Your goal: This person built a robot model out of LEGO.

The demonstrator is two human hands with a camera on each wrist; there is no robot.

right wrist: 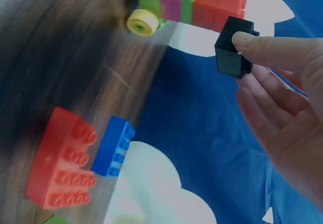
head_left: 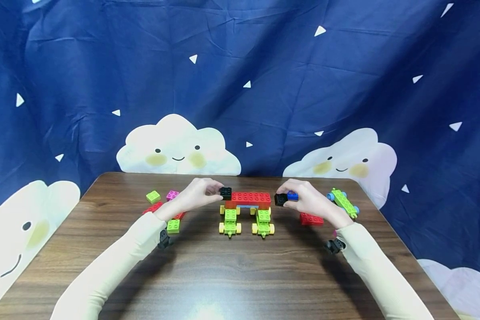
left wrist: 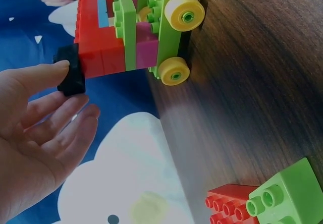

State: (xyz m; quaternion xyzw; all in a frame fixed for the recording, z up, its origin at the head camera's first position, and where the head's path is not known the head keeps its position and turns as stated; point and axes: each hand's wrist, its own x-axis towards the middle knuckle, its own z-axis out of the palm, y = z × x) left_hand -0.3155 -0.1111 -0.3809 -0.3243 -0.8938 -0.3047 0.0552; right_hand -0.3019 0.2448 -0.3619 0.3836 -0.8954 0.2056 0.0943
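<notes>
The table (head_left: 240,271) bears the model (head_left: 250,198), whose red top runs lengthwise left to right between the two hands. The left hand (head_left: 200,194), the nearer to it, and the right hand (head_left: 304,198) both have thumb and fingers closed in a pinch. Left of the red top, the left black brick (head_left: 226,193) meets its end; whether joined, I cannot tell. The right black brick (head_left: 280,199) is held just beyond the opposite end, apart from it.
</notes>
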